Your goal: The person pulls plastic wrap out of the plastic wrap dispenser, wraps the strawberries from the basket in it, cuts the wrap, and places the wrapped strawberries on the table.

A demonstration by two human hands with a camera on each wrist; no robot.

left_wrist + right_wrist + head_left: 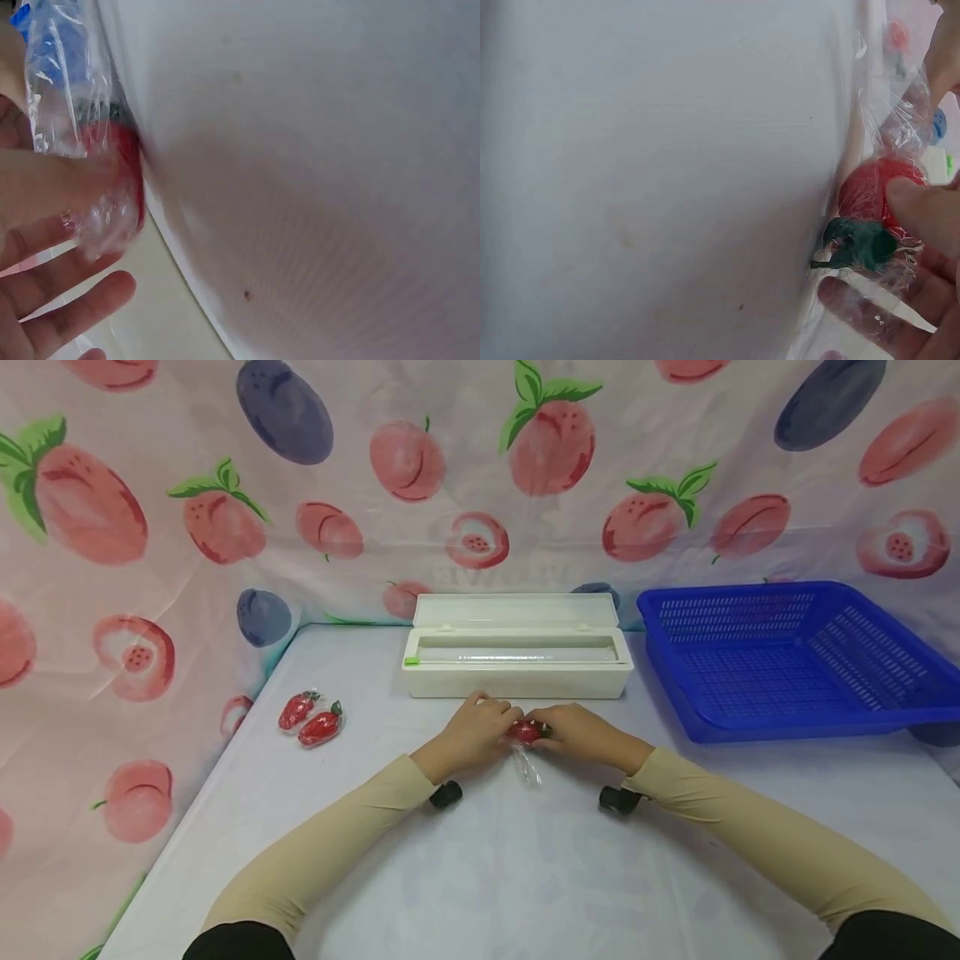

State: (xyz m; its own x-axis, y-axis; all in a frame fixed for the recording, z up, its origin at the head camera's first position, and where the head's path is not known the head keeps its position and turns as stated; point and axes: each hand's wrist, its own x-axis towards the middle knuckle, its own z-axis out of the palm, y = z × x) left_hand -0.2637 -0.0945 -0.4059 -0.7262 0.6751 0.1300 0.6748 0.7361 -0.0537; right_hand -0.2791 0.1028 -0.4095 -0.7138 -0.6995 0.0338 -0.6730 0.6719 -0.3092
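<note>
Between my two hands, just in front of the white box, is a red strawberry [527,732] with a green leafy cap, in clear plastic film [528,768]. My left hand [480,731] pinches it at the end away from the cap, its thumb over the film in the left wrist view. From the capped side my right hand [588,737] grips it, thumb pressing the red flesh [862,187] in the right wrist view. A loose tail of film hangs toward me. The fingers hide part of the fruit.
Two film-wrapped strawberries [320,727] lie at the table's left. Behind my hands stands a white film dispenser box [517,682], lid [517,610] raised, with a film roll [517,655] inside and a green tab at its left. A blue mesh basket [795,727] stands at right.
</note>
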